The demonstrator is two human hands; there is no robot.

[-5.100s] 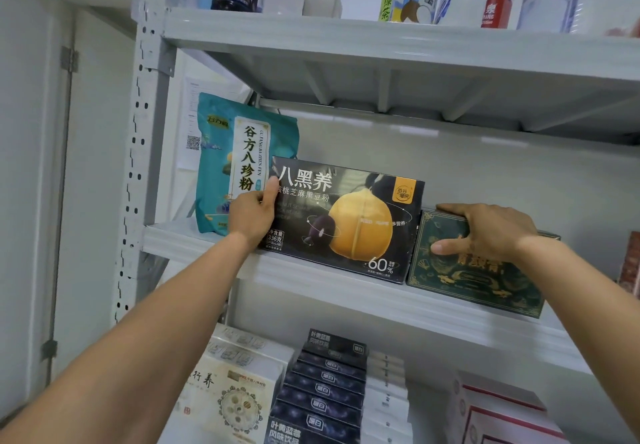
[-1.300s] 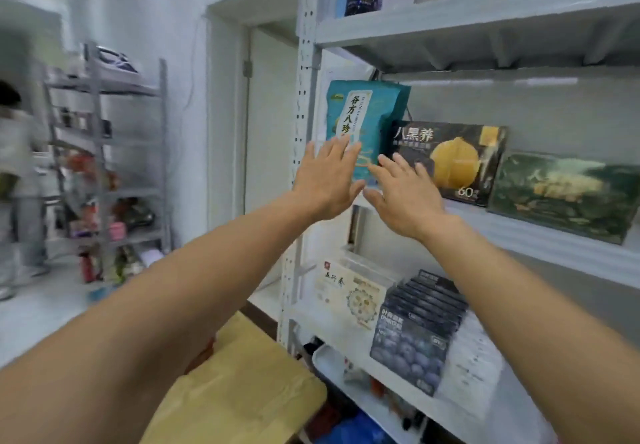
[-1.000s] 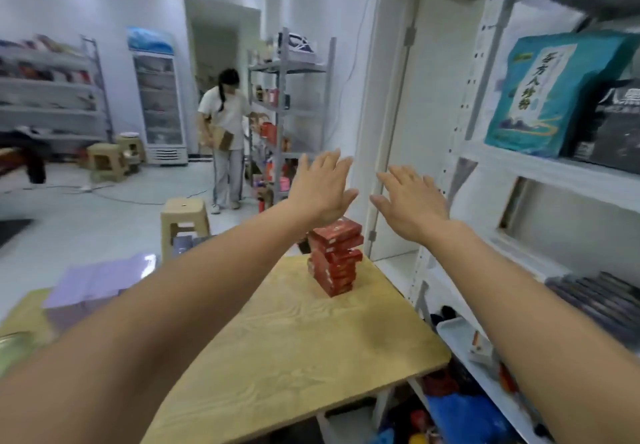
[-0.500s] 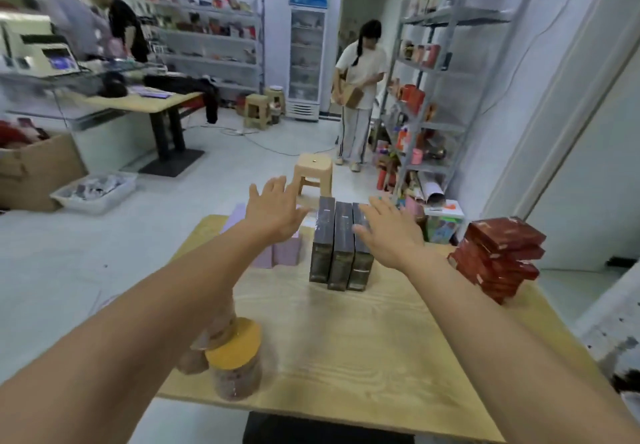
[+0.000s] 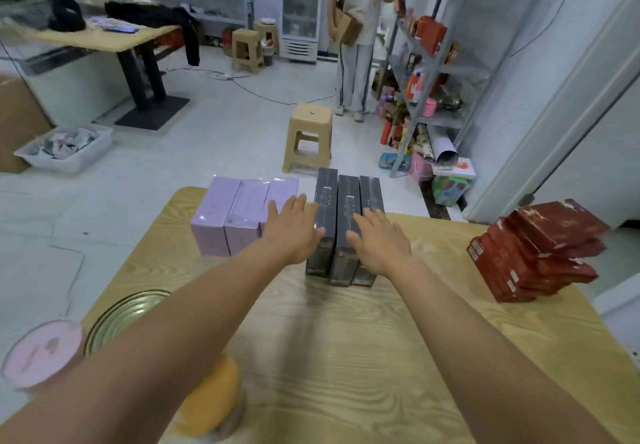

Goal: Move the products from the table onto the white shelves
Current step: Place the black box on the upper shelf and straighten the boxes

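Three dark boxes (image 5: 348, 201) stand side by side on edge in the middle of the wooden table (image 5: 346, 339). Three lilac boxes (image 5: 232, 211) stand to their left. A stack of red boxes (image 5: 533, 253) sits at the table's right edge. My left hand (image 5: 294, 232) hovers with straight fingers over the gap between the lilac and dark boxes. My right hand (image 5: 379, 242) is flat, fingers spread, above the dark boxes. Neither hand holds anything. The white shelves are out of view.
Jars with a pink lid (image 5: 41, 353), a metal lid (image 5: 124, 312) and a yellow lid (image 5: 211, 395) stand at the table's near left. A beige stool (image 5: 308, 138) is beyond the table. A person (image 5: 356, 28) stands by a grey rack (image 5: 436, 62).
I have turned from the white shelves to the table. Both empty hands have come down toward the dark boxes, and the view has moved closer to the table.
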